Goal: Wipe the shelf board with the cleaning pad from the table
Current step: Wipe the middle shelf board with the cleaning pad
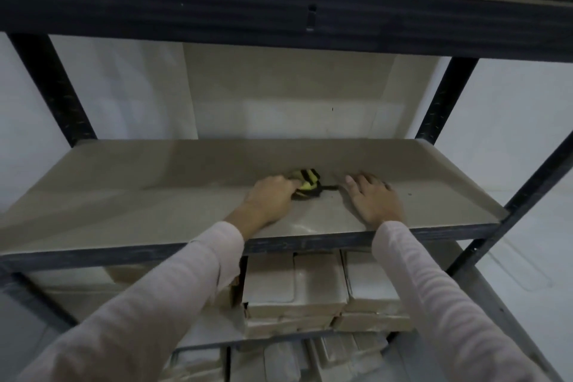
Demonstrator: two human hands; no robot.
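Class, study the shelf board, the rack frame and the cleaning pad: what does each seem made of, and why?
Shelf board: probably pressed fibreboard, matt beige, flat with no grain. Rack frame: likely painted metal, dark, with slots punched in the uprights. Cleaning pad: soft-looking, yellow and black, sponge or cloth; too blurred to settle.

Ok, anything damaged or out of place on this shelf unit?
Mostly tidy. One pale carton below the shelf board looks torn along its left edge, brown card showing. The left hand holds the cleaning pad normally.
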